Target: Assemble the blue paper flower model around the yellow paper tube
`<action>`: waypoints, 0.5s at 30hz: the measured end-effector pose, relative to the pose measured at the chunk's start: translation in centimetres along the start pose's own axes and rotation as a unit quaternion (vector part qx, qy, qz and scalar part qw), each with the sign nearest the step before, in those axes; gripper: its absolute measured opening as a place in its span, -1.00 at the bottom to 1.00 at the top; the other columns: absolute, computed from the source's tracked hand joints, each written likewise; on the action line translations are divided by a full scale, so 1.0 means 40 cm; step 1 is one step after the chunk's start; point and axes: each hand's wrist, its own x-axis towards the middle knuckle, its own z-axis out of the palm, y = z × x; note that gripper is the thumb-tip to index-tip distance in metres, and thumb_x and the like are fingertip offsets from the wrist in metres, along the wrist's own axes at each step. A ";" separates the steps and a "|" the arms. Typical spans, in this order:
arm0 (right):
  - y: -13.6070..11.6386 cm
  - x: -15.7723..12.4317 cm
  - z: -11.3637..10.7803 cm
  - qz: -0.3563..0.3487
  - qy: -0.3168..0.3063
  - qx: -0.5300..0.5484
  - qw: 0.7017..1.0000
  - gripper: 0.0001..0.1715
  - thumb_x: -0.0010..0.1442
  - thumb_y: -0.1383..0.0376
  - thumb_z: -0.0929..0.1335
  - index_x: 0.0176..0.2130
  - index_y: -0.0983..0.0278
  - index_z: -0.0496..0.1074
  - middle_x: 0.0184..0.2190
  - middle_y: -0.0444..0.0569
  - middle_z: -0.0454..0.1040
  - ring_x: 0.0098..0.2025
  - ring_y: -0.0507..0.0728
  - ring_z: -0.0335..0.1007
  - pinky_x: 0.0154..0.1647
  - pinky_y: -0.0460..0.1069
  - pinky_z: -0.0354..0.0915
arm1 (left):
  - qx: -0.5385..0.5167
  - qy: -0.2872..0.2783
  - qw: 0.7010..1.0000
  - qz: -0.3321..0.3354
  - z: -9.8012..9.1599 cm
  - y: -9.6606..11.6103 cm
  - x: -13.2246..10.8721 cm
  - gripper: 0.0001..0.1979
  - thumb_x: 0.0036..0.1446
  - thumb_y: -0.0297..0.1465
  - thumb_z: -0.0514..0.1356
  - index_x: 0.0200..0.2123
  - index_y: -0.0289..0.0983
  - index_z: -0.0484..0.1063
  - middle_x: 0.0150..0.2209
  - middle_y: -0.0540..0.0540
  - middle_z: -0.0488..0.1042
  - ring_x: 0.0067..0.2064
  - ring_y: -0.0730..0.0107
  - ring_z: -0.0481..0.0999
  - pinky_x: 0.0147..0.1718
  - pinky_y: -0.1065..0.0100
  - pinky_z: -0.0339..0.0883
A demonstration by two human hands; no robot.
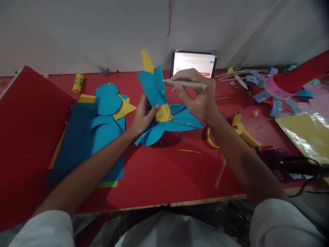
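My left hand [144, 115] is closed around the lower part of a paper craft flower [156, 87] made of blue and yellow paper. Its blue upper piece stands up with a yellow strip rising from the top, and a yellow band joins it to wide blue petals below. Small pale star marks show on the blue paper. In my right hand [196, 92] is a light-coloured pen [183, 83], held almost level. The pen's tip points left and is at the right edge of the blue upper piece; whether it touches cannot be made out.
Blue paper sheets and cut shapes [108, 99] lie left, near a glue stick [78, 83]. A tablet [194, 63] leans on the wall. Right are a yellow glue gun [244, 130], a tape roll [212, 139], a plastic-wrapped yellow pack [305, 132] and another paper craft [279, 85].
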 end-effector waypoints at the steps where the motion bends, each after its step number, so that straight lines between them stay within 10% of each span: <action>1: -0.003 0.002 -0.005 -0.001 0.004 0.003 1.000 -0.77 0.44 0.11 0.32 0.00 0.06 0.53 -0.07 -0.04 0.63 -0.13 0.20 0.60 -0.05 0.18 0.54 | 0.000 -0.003 1.000 0.000 -0.001 -0.004 0.000 -0.46 0.34 0.01 0.25 0.21 -0.16 0.32 0.08 -0.17 0.50 0.09 0.19 0.55 0.10 0.16 0.50; 15: -0.018 -0.011 0.019 -0.116 -0.166 -0.123 0.971 -0.78 0.45 0.19 0.30 -0.01 0.19 0.48 -0.13 -0.02 0.62 -0.10 0.17 0.55 -0.08 0.08 0.43 | 0.040 -0.005 0.999 0.025 -0.011 -0.030 0.002 -0.36 0.32 0.08 0.23 0.29 -0.13 0.23 0.11 -0.18 0.48 0.22 0.08 0.50 0.22 0.03 0.43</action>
